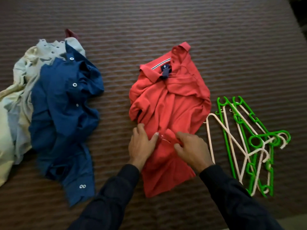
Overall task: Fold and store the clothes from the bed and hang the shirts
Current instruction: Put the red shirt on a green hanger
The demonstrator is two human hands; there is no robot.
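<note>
A red polo shirt (167, 103) lies crumpled in the middle of the bed, collar away from me. My left hand (141, 145) rests on its lower left part, thumb and fingers spread on the fabric. My right hand (191, 150) pinches a raised fold of the red fabric near the shirt's lower middle. To the left lies a rumpled blue button shirt (64, 117) on top of pale cream and light green clothes (18, 90). A heap of green and white plastic hangers (247, 145) lies to the right of the polo.
The bed is covered by a brown ribbed spread (166, 22). A bit of dark red cloth (71, 33) pokes out behind the pale clothes. A dark edge shows at the far right corner (299, 14).
</note>
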